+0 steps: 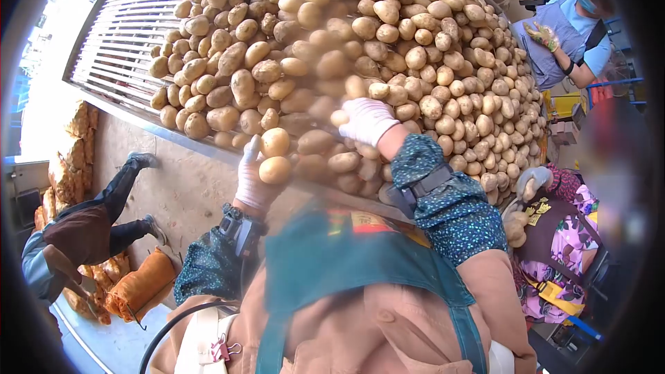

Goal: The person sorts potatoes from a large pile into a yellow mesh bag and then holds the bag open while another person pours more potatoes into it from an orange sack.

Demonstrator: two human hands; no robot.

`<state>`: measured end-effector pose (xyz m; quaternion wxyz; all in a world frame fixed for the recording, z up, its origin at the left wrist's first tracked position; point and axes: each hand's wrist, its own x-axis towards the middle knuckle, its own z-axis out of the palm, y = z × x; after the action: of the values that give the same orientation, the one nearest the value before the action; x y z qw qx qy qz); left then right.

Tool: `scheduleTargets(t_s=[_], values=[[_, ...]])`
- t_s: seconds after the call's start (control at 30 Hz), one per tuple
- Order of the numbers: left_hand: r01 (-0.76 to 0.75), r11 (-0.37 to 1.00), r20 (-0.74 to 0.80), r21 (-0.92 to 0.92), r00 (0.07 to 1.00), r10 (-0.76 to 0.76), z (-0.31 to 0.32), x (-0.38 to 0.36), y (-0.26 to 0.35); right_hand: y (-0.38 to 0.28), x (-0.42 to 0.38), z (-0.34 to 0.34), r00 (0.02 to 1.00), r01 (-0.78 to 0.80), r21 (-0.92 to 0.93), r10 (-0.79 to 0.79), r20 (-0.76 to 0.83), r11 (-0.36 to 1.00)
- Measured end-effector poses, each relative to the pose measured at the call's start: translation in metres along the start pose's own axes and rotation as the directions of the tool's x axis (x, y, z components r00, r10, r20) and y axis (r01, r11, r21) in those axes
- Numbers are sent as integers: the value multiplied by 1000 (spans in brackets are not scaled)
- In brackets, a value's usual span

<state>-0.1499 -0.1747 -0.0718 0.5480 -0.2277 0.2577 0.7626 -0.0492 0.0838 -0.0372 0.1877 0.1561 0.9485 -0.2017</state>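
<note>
My left hand (253,179), in a pale glove, is closed on two potatoes, an upper potato (275,142) and a lower potato (275,170), just past the front edge of the pile. Over the middle of the heap reaches my right hand (367,122), in a white glove, its fingers bent round a small potato (339,118). Another potato (355,86) lies against the back of those fingers. All around spreads a large heap of potatoes (443,62), some with dark, soiled skins. A blurred smear hides part of the middle of it.
A slatted metal rack (128,34) lies left of the heap. At right stand a person in a blue apron (554,34) and another in patterned sleeves (554,242), hand on potatoes. On the floor at left, a person bends beside an orange mesh sack (142,284) and stacked sacks (69,145).
</note>
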Motion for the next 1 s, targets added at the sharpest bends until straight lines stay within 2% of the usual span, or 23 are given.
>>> scheduleTargets(t_s=[0.03,0.07,0.1,0.2,0.23,0.27,0.33,0.37,0.43,0.47,0.5,0.57,0.6,0.63,0.73,0.77,0.87,1.0], values=[[24,1000,19,-12,1000,-24,6,-1,-2,13,-7,-1,998,-46,272,53,-18,961],[51,999,40,-17,998,-51,13,-3,-2,24,-12,0,993,-83,527,113,-26,846],[79,997,61,-22,995,-78,23,-6,-3,31,-21,9,988,-111,842,147,38,528],[193,979,141,-69,973,-182,63,-11,-9,18,-55,9,985,-165,986,51,165,-8],[179,983,248,-42,955,-163,55,-6,-12,-1,-60,5,993,-65,990,107,51,124],[159,987,351,-20,925,-142,46,-1,-16,-12,-67,-9,994,-107,961,-5,112,255],[194,981,385,4,905,-180,45,8,-22,-33,-74,-3,999,38,963,-45,-27,268],[167,983,361,-76,924,-129,30,11,-28,-29,-72,2,993,119,923,-39,-112,366],[-170,975,449,143,889,89,26,-11,-34,-24,-64,-3,995,-8,931,94,-29,366],[-27,998,460,56,888,-2,18,-13,-29,-21,-57,-6,987,-71,930,160,13,360],[120,992,467,-28,880,-93,9,-15,-24,-14,-47,0,979,-142,891,194,62,431],[-99,973,356,208,934,19,-28,-10,-17,-3,-27,23,986,-74,755,163,-44,652],[-4,1000,264,23,965,-3,-20,-18,-14,-2,-18,29,986,-39,665,136,-95,746],[54,983,169,-178,985,-24,-11,-26,-12,-5,-7,27,993,-51,622,104,-49,781],[94,992,193,-87,978,-76,-28,-33,7,-34,25,23,984,-44,167,14,179,985],[26,998,149,-52,989,-18,-32,-39,10,-33,35,31,966,10,206,-62,251,979],[22,1000,169,-19,985,-18,-38,-38,10,-38,40,21,939,33,125,-74,337,992],[0,1000,148,-30,989,4,-33,-37,7,-30,35,21,955,-41,231,-30,294,972]])
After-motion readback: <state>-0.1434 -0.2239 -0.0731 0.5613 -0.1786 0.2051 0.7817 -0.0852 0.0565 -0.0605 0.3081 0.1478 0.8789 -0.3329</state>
